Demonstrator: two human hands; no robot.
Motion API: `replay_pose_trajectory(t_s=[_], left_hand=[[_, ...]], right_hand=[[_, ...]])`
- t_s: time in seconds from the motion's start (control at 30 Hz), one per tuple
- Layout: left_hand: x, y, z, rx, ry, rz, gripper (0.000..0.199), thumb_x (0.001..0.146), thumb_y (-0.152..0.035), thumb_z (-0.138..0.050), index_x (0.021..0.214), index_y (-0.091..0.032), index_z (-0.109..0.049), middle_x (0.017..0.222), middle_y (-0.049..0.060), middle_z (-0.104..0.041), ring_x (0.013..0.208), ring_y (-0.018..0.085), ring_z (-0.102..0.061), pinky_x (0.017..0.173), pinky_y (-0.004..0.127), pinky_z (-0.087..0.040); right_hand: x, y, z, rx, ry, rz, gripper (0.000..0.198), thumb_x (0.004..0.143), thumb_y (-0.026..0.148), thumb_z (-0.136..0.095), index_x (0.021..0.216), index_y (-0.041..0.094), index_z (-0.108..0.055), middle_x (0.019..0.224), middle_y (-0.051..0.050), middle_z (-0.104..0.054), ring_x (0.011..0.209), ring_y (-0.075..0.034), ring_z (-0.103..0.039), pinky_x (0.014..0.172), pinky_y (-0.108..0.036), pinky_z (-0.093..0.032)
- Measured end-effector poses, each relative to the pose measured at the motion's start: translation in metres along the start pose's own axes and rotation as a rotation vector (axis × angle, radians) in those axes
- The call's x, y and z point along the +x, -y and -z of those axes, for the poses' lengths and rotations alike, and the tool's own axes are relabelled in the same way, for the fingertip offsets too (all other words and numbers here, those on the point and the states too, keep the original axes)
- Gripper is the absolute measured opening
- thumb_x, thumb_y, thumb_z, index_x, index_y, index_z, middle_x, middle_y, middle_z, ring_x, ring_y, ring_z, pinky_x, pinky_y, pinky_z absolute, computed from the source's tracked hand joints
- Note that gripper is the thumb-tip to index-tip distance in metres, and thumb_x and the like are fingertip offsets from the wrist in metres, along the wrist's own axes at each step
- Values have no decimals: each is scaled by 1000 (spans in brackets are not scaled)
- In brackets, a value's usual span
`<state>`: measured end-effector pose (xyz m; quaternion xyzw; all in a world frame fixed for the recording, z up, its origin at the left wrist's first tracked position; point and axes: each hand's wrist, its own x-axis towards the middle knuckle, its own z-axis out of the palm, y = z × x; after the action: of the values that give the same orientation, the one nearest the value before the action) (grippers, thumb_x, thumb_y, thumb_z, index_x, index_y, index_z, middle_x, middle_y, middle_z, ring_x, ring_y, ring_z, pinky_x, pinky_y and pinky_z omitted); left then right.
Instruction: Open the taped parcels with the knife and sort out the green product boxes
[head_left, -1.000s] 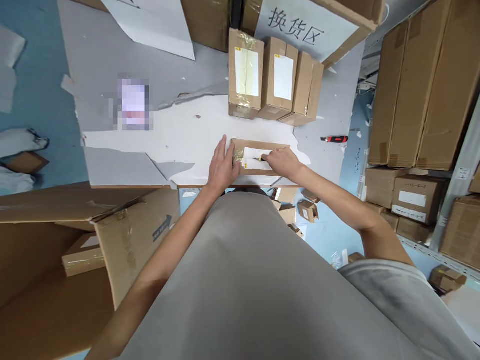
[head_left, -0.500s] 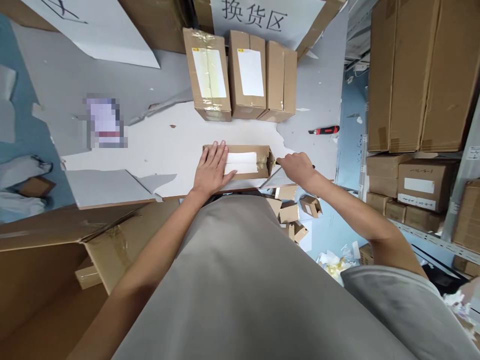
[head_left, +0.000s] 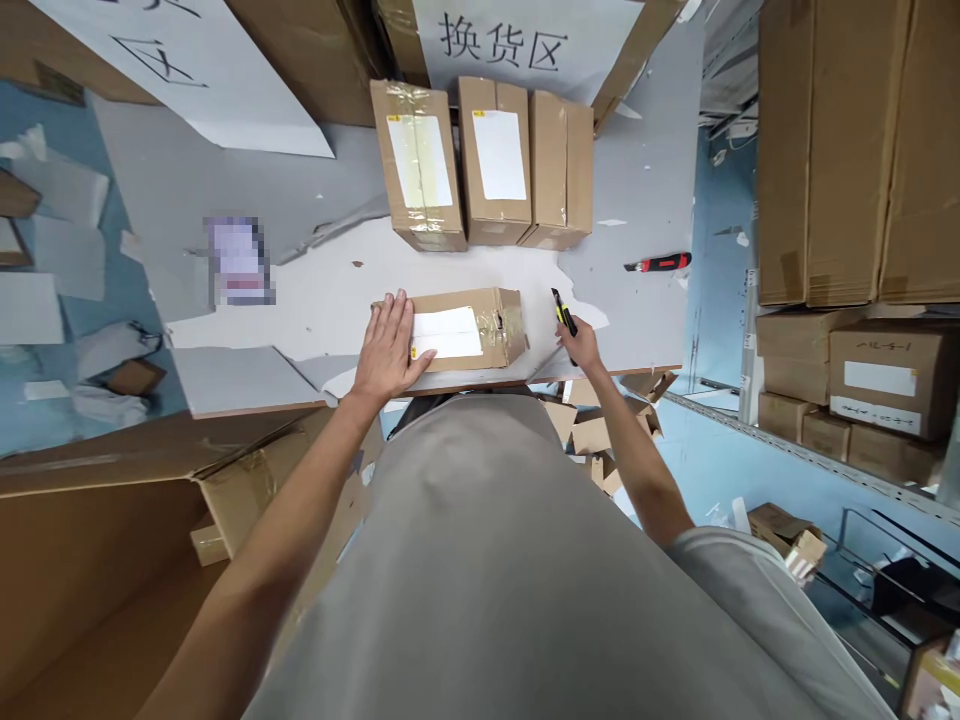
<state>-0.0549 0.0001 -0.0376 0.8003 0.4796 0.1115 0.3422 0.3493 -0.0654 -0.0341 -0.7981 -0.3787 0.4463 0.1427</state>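
Observation:
A small cardboard box [head_left: 491,345] with a white label and clear tape lies at the front of the worktable. Flat across its left end rests my left hand [head_left: 388,345], fingers stretched out and thumb over the label's lower edge. My right hand [head_left: 581,345] is closed round a black and yellow utility knife [head_left: 564,312]. The knife's tip points up and away from me, a short gap to the right of the box. At the box's right end the tape looks torn or cut, with a small dark gap.
Three taped boxes [head_left: 491,165] stand at the back, before a paper sign [head_left: 517,40]. A red and black utility knife [head_left: 660,263] lies to the right, a blurred-out item [head_left: 238,260] to the left. A large open carton [head_left: 90,560] is at lower left; shelves with boxes [head_left: 885,375] are right.
My right hand has drawn the knife away from the box's right end, and its blade now shows. The box and my left hand sit slightly further left in view.

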Motion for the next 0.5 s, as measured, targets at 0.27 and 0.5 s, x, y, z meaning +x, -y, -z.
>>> replay_pose_trajectory(t_s=[0.27, 0.5], left_hand=[[-3, -1, 10, -131, -75, 35, 106, 104, -92, -48, 181, -18, -43, 192, 23, -33, 184, 43, -16, 150, 69, -11], [-29, -59, 24, -334, -370, 217, 62, 109, -78, -60, 144, -28, -71, 177, 18, -57, 169, 38, -51, 139, 62, -44]], right_hand=[[-11, 19, -78, 458, -48, 64, 35, 104, 54, -64, 105, 20, -72, 88, 0, -73, 79, -16, -64, 76, -26, -55], [-44, 50, -87, 614, -10, 154, 44, 99, 61, -67, 114, 21, -74, 104, -4, -78, 80, -15, -66, 75, -28, -58]])
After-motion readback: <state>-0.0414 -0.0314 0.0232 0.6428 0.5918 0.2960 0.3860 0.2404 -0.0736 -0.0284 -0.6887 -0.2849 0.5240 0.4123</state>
